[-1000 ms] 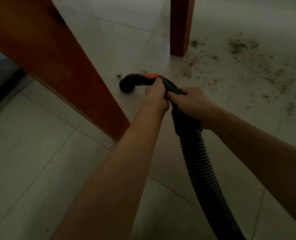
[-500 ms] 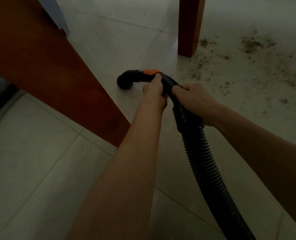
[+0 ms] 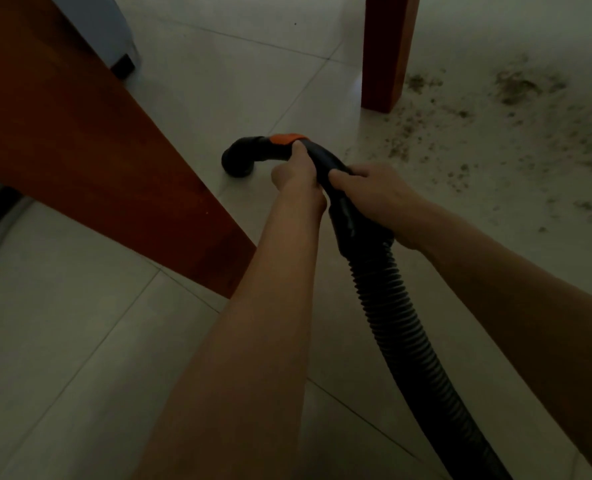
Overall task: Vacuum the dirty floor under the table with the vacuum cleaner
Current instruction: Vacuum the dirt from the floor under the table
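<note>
Head view, read from the left: a broad reddish-brown table leg (image 3: 90,161) slants across the frame, with a grey object with a dark foot (image 3: 114,39) behind it near the top edge, too dim to identify. The pale tiled floor (image 3: 62,341) around this leg looks free of debris. Just right of the leg, the black curved nozzle (image 3: 240,157) of the vacuum cleaner points down at the tile, its mouth at or just above the surface; which of the two I cannot tell. An orange band (image 3: 285,139) sits on top of the nozzle piece. The left hand (image 3: 296,174) grips the handle right behind that band, fingers wrapped round it and the thumb up near the orange part. The right hand (image 3: 374,195) is curled round the handle a little further back, where the rigid part meets the ribbed black hose (image 3: 401,334), which runs down to the bottom right. Further right stands a second table leg (image 3: 386,50), and beyond it lies the dirt (image 3: 495,126), a wide scatter of dark crumbs and dust, thickest at the upper right. Judging by this, most of the job is left: the nozzle stands well apart from the mess, and the whole dirty patch has yet to be covered.
</note>
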`<state>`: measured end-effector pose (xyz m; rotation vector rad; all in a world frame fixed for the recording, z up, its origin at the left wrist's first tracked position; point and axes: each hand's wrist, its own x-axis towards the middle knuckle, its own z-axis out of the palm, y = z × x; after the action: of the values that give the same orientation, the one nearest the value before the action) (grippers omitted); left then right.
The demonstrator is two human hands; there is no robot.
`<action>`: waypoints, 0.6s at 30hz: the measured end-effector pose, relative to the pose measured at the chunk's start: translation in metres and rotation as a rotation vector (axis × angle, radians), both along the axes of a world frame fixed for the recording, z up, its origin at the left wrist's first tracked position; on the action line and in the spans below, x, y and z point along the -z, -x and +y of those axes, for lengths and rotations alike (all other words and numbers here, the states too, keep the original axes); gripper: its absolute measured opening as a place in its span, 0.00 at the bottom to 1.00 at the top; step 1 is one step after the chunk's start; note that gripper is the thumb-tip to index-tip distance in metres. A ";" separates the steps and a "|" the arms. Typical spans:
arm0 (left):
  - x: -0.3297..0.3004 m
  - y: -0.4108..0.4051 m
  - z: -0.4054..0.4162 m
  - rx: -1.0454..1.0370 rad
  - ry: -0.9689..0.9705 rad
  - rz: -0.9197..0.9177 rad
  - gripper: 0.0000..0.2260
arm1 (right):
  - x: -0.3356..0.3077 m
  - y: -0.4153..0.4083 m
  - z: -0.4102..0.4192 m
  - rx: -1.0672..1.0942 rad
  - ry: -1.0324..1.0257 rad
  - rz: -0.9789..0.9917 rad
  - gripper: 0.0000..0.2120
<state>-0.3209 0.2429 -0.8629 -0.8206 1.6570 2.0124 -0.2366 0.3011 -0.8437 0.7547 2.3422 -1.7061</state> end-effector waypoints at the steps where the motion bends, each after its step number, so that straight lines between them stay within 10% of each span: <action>1: -0.001 -0.001 -0.001 0.001 0.003 -0.005 0.19 | -0.002 0.000 0.000 -0.001 0.031 -0.013 0.10; 18: -0.023 -0.040 -0.007 -0.065 -0.263 -0.075 0.19 | -0.052 -0.031 0.014 -0.109 -0.159 -0.143 0.12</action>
<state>-0.2808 0.2361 -0.8394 -0.8504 1.3053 2.1566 -0.2056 0.3153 -0.7918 0.7318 2.3926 -1.3885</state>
